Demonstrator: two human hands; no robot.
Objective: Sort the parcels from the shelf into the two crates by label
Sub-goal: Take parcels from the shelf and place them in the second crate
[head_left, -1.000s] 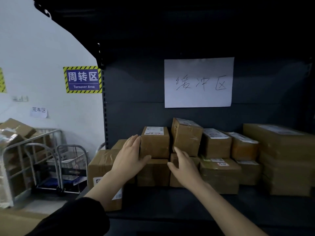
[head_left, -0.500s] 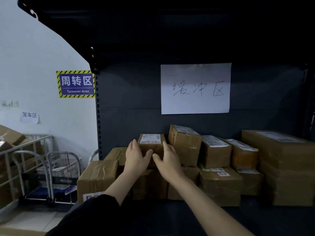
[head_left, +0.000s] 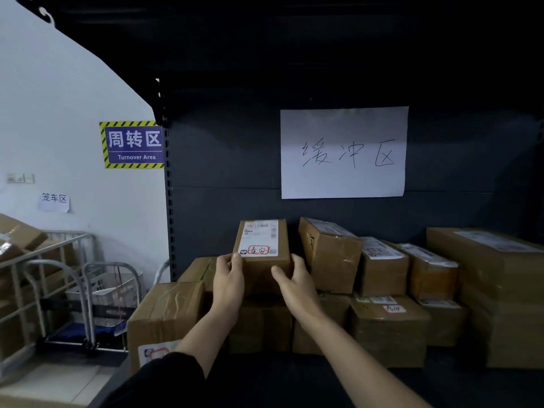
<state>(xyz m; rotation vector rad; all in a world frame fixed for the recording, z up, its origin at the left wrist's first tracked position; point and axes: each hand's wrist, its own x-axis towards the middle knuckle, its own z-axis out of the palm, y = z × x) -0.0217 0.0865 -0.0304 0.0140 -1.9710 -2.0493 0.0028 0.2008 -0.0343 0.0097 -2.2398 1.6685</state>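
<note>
A small brown parcel (head_left: 265, 254) with a white label and a red stamp is tilted up toward me above the stack on the dark shelf (head_left: 294, 378). My left hand (head_left: 228, 282) grips its left side and my right hand (head_left: 295, 285) grips its right side. Several more brown parcels stand on the shelf: a tilted one (head_left: 331, 254) just to the right, a taped one (head_left: 166, 316) at the left front, a large one (head_left: 494, 260) at far right. No crate is in view.
A white paper sign (head_left: 343, 153) hangs on the shelf's back panel. Left of the shelf stand a metal cage cart (head_left: 38, 260) with boxes, a folded hand trolley (head_left: 88, 304) and a blue wall sign (head_left: 134, 144).
Both hands closed in on the small parcel from its sides, then took hold and tipped it up off the stack so its label faces me.
</note>
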